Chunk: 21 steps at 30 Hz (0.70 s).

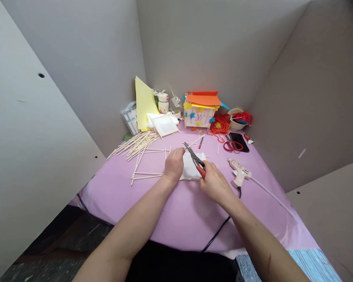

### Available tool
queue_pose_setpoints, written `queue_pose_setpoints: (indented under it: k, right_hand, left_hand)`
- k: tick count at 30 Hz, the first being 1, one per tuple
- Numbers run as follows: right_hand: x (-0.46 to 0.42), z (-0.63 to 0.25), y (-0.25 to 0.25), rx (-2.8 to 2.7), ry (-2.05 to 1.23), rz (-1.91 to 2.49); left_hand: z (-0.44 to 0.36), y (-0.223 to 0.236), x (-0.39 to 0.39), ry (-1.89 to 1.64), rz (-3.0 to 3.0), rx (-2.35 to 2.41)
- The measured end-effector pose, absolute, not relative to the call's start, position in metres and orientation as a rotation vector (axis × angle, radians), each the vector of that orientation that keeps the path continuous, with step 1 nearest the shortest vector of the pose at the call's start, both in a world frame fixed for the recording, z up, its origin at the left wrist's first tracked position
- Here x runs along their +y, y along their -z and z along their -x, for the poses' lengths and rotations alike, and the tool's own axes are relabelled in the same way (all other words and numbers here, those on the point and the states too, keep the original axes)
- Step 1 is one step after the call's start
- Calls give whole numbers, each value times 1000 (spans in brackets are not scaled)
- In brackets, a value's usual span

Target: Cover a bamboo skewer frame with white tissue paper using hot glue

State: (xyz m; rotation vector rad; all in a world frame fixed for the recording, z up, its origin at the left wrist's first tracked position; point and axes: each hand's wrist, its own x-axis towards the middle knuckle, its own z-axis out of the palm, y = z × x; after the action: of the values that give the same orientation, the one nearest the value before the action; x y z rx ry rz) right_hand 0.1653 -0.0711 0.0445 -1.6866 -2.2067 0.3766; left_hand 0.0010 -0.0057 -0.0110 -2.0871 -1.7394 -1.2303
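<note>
While your R hand (215, 184) wraps the red grip of long-nose pliers (196, 161), your L hand (174, 165) sits on the left side of a white piece of material (190, 168), mid-tabletop, a bit toward the near edge. R fingers (208, 172) are closed round the grip, tool tips pointing up-left past your L knuckles; can't tell if the tips hold anything. L fingers are mostly hidden, so can't tell if they grip the white piece or just press on it. The pink-covered tabletop (188, 223) has thin wooden sticks (138, 145) scattered L of your hands, some nearly touching the white piece. Nr the R edge: hot glue gun (239, 172), its black cord (220, 225) running off the near edge. Further up on R: red-handled scissors (232, 145) lying against a black phone (239, 141), w/ a tangle of orange yarn (219, 125) just behind. In the far corner: small craft house w/ orange roof (199, 113), a tan bowl (235, 119) to its R. Left of the house: yellow sheet (144, 103), white square frame (164, 125), white jar (163, 103). Red pen (200, 143) lies btw the house and the pliers.
</note>
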Motion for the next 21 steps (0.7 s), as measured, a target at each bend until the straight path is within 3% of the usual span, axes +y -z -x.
queue_pose_setpoints:
  k: [21]
  right_hand:
    - [-51, -168, -40, -2173, -687, 1719]
  left_hand:
    - [-2, 0, -16, 898, 2191, -2043]
